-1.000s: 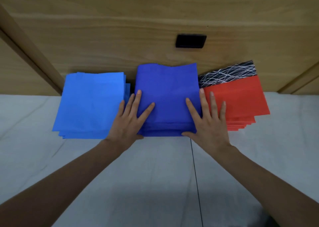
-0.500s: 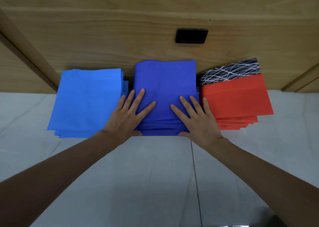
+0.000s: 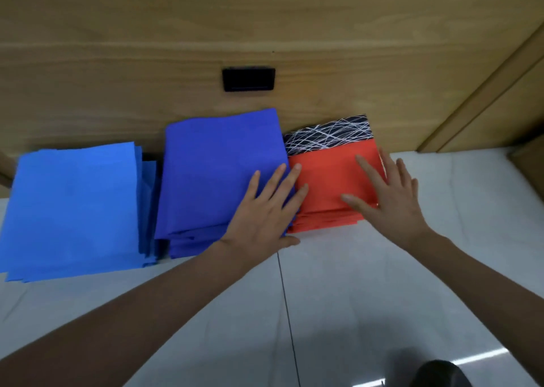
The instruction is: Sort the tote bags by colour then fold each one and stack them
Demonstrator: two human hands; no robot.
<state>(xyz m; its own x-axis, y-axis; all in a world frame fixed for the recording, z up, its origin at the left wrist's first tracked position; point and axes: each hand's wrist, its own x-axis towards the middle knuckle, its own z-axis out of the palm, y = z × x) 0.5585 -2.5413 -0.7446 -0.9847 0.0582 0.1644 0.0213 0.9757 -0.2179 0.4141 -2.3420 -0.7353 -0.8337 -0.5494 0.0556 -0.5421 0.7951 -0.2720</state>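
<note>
- Hands: left hand (image 3: 262,213) lies flat, fingers straight, on the dark blue stack (image 3: 217,168); right hand (image 3: 391,198) is spread flat on the red stack (image 3: 326,180). Neither grasps anything.
- Progress: sorting, folding and stacking look finished; I judge only tidying of edges is left.
- Count: three stacks on the floor (image 3: 353,298), with the light blue stack (image 3: 73,204) leftmost; I cannot count the layers. One patterned piece (image 3: 329,135) shows farthest.

A wooden panel (image 3: 265,18) is seen across the top, with a small black rectangular fitting (image 3: 249,79) set into it. At the right, slanted wooden trim (image 3: 482,86) is carried down to a pale glossy floor (image 3: 368,298), which is crossed by a thin dark seam (image 3: 287,313). A dark rounded object (image 3: 438,375) is cut off at the bottom edge.
</note>
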